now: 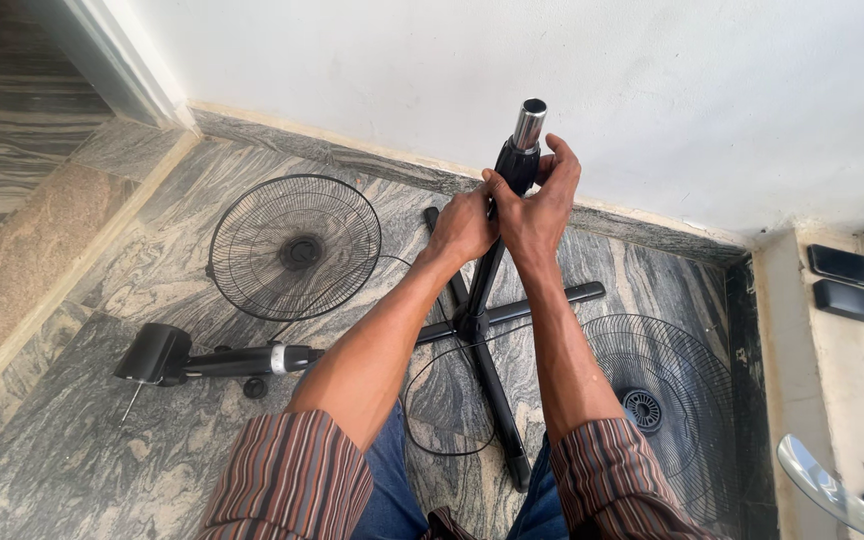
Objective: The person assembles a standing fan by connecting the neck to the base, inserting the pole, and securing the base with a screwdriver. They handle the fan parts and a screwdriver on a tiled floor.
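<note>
Both hands' grip [512,205] holds fan pole [492,255] upright, chrome tip topmost.

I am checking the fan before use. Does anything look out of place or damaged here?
No damage shows, but the fan is in pieces: two grilles lie flat on the floor, the motor head lies on its side, and both hands grip the stand pole.

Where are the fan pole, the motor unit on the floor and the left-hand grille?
fan pole [530,122], head view, on its shiny metal top.
motor unit [155,353], head view, on its black housing.
left-hand grille [295,247], head view, near its centre hub.
</note>
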